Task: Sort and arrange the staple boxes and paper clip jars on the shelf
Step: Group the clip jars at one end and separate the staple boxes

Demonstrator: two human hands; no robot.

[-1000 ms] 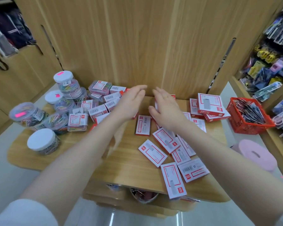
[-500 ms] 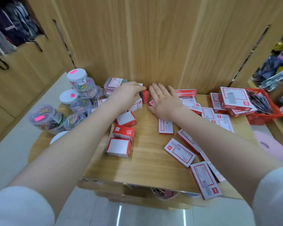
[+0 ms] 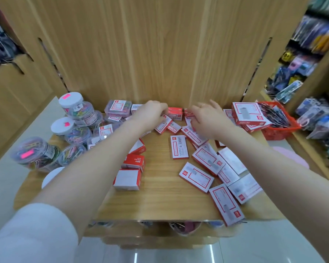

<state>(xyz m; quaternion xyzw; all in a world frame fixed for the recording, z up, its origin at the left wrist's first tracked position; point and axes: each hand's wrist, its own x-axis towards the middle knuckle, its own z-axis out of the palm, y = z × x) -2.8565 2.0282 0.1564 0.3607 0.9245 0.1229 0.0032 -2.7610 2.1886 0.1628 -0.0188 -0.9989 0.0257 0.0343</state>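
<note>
Reaching to the back of the wooden shelf (image 3: 160,202), both hands work among the red-and-white staple boxes. The left hand (image 3: 152,112) has its fingers curled down over a small staple box (image 3: 162,126) near the back panel, though whether it truly grips that box or only rests on it cannot be told. The right hand (image 3: 207,118), a ring on one finger, has its fingers bent loosely over another flat box (image 3: 193,134); a firm hold cannot be made out there either. Between the two hands a red box (image 3: 176,112) stands against the back panel.

Staple boxes lie scattered flat over the right half of the shelf, several overlapping, one (image 3: 227,204) jutting past the front edge. Three thicker boxes (image 3: 130,171) sit in a loose row just beside the left forearm. A larger box (image 3: 249,115) rests on others at the right rear, touching a red basket (image 3: 277,130).

Paper clip jars (image 3: 78,109) with white lids and pink stickers are clustered at the shelf's left end, some stacked, one (image 3: 34,152) tipped on its side.
</note>
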